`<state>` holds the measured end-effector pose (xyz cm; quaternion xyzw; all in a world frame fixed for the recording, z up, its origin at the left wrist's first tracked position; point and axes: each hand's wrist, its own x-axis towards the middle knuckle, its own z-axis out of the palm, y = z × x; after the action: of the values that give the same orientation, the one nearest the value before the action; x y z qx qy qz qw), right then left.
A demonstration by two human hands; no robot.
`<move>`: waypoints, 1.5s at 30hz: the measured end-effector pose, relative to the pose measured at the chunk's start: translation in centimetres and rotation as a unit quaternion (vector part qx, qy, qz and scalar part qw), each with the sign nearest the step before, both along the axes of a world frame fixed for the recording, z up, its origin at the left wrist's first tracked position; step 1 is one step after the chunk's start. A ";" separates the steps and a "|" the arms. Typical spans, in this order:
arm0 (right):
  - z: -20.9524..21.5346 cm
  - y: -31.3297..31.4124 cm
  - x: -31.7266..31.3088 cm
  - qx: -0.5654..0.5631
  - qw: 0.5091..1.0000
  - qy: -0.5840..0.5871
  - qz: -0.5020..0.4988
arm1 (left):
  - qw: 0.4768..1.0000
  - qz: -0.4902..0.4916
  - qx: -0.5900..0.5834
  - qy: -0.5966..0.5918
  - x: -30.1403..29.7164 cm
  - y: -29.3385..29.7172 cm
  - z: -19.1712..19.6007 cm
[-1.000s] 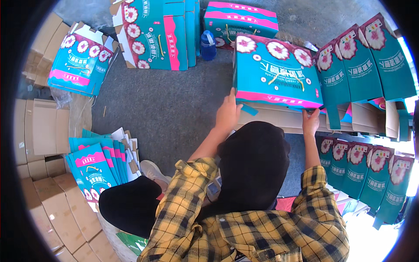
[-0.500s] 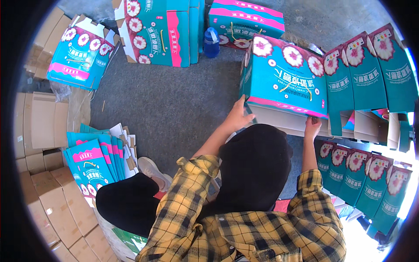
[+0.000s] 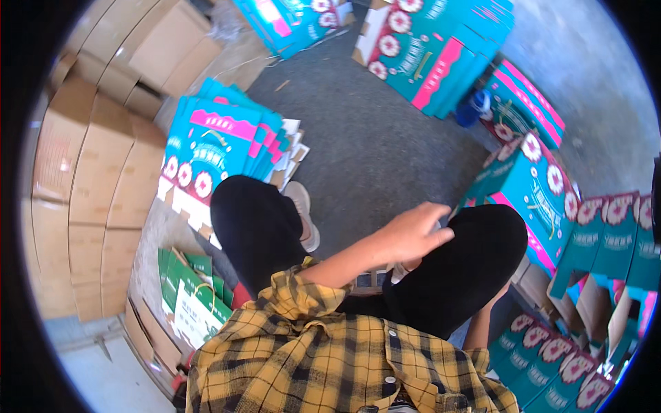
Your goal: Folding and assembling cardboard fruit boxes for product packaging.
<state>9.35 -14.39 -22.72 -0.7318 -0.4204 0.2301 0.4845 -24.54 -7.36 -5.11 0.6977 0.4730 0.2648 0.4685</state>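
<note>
My left hand (image 3: pixel 416 233) hovers over the floor beside my right knee, with its fingers stretched out, the thumb apart and nothing in them. Just beyond the knee stands a teal and pink carton (image 3: pixel 540 196) printed with pink-and-white slices and fitted with a cord handle; it is set up as a box, and the knee covers part of it. Of my right hand (image 3: pixel 497 299) only a small part shows past the outer side of the knee, below the carton. Its fingers are hidden, so what it touches cannot be made out.
Flat teal cartons (image 3: pixel 220 131) lie stacked at the left, another stack (image 3: pixel 420 55) at the far side. A blue bottle (image 3: pixel 472 110) stands next to a closed carton (image 3: pixel 525 103). Rows of open teal cartons (image 3: pixel 613 237) line the right. Brown boxes (image 3: pixel 103 165) pile along the left.
My view has swung left. My left hand has come off the carton and back toward my knee. My right hand has dropped from the carton's near edge to behind the knee.
</note>
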 end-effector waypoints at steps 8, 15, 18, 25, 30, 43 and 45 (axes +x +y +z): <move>12.8 9.5 -2.4 0.163 0.976 0.002 0.142 | 0.960 0.117 0.155 -0.201 -15.3 -7.9 9.3; 21.4 11.8 -12.6 0.220 0.925 -0.067 0.303 | 0.701 0.650 -0.087 -0.281 -33.1 -16.4 -9.7; 22.3 11.9 -16.6 0.192 0.913 -0.099 0.345 | 0.588 0.639 -0.191 -0.458 -34.6 -18.2 -15.9; 22.3 12.7 -17.8 0.112 0.898 -0.114 0.409 | 0.269 0.698 -0.046 -0.662 -38.8 -14.0 -24.0; 22.3 12.3 -19.3 0.091 0.896 -0.140 0.412 | 0.233 0.670 0.010 -0.705 -40.9 -15.1 -25.8; 22.3 12.7 -18.9 0.058 0.884 -0.228 0.403 | 0.458 0.647 0.107 -0.600 -45.5 -15.2 -14.0; 22.4 12.6 -19.2 0.062 0.881 -0.236 0.405 | 0.480 0.648 0.131 -0.576 -44.2 -14.2 -10.6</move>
<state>-9.82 -1.81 -0.32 -0.4985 -0.7955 0.2004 0.2801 -68.77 -21.52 -15.74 -0.0631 0.3749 0.8947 0.2346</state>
